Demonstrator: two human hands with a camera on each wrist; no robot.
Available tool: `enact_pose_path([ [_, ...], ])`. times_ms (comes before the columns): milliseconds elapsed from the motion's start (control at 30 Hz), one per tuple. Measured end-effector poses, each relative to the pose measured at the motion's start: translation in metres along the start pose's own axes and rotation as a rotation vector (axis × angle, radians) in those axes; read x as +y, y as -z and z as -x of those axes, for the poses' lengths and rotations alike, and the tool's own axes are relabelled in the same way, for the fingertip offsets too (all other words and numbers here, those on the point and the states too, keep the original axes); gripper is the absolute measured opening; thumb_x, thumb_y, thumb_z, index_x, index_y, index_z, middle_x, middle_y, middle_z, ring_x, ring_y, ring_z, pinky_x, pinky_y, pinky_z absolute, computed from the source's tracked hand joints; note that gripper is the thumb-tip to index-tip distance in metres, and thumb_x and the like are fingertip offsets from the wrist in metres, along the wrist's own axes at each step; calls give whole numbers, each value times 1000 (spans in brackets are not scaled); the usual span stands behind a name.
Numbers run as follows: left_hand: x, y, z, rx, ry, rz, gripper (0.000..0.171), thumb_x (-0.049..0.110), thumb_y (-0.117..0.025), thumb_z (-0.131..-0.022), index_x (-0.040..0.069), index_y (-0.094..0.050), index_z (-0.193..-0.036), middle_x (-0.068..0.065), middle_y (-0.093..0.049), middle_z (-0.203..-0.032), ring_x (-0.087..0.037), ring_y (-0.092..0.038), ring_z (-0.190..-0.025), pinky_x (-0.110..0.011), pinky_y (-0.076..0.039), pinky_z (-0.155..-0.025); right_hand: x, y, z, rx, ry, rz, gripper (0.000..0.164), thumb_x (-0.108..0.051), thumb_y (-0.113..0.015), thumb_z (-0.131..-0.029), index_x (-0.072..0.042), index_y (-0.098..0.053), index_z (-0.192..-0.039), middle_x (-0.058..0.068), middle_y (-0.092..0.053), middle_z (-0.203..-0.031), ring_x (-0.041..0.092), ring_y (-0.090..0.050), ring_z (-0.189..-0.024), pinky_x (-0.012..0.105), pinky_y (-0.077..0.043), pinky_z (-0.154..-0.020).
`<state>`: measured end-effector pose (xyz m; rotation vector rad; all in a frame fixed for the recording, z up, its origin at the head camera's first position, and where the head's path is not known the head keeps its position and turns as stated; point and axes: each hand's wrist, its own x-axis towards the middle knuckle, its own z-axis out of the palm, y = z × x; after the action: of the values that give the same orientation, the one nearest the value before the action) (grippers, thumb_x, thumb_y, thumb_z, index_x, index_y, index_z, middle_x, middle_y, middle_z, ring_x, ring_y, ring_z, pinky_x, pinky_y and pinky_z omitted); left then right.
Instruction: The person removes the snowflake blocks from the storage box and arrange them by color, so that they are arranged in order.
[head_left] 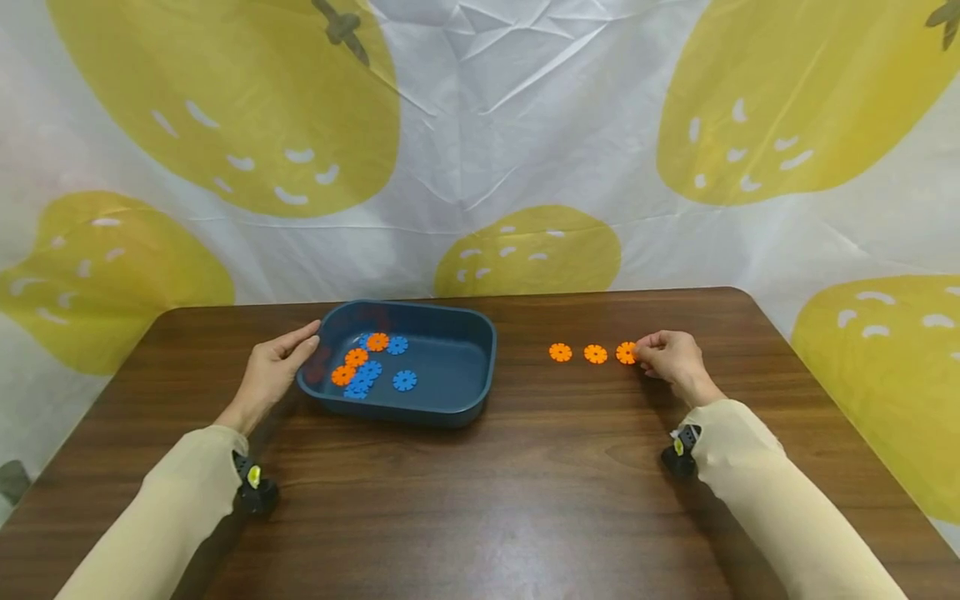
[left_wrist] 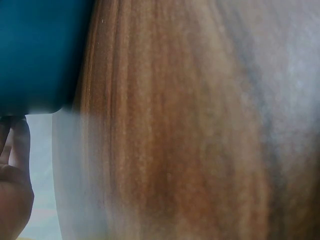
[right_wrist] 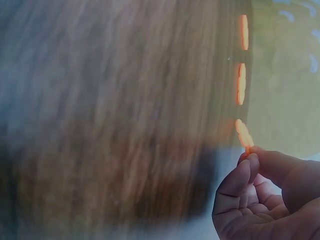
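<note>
My right hand pinches an orange notched disc by its right edge, between thumb and fingers. In the right wrist view this pinched disc leans at a tilt. Left of it, in a row on the table, lie two more orange discs, one in the middle and one at the left end. My left hand touches the left side of a dark blue tray with its fingers extended. Inside, mostly toward the left, lie several blue discs and 3 orange ones.
A brown wood-grain table carries everything. Behind it hangs a white cloth with large yellow fruit prints, close to the table's back edge. The tray stands left of centre, near that edge.
</note>
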<state>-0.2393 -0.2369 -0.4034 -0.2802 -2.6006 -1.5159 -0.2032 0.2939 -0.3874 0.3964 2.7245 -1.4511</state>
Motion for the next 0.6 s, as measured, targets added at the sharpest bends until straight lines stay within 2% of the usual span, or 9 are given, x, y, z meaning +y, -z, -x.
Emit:
enact_pose_path([
  [233, -1, 0, 0, 1, -1, -2, 46, 31, -53, -97, 6, -51, -136, -15, -50, -137, 12, -49, -107, -3, -39, -83, 1, 0, -1, 6, -4, 49, 21, -6, -59, -90, 11, -60, -101, -1, -61, -70, 4, -55, -59, 19, -52, -56],
  [433, 0, 1, 1, -17, 14, -21, 48, 35, -51, -97, 10, -49, -138, -12, -48, -140, -11, -51, -121, -4, -39, -85, 2, 1, -2, 23, 4, 110, 21, -7, -59, -89, 11, -62, -100, 5, -62, -74, 7, -54, -59, 20, -51, -54],
  [500, 0, 1, 1, -16, 13, -21, 47, 34, -51, -97, 10, -49, -138, -12, -48, -140, -10, -51, -120, -4, -39, -85, 2, 1, -2, 23, 7, 122, 21, -7, -59, -89, 11, -62, -99, 5, -62, -74, 7, -54, -59, 20, -50, -54],
  [600, 0, 0, 1, -9, 9, -6, 46, 32, -52, -97, 8, -49, -137, -14, -48, -139, 4, -51, -113, -3, -39, -83, 2, 2, -4, 21, 14, 147, 20, -7, -59, -88, 10, -63, -98, 4, -61, -72, 8, -53, -57, 21, -50, -53],
])
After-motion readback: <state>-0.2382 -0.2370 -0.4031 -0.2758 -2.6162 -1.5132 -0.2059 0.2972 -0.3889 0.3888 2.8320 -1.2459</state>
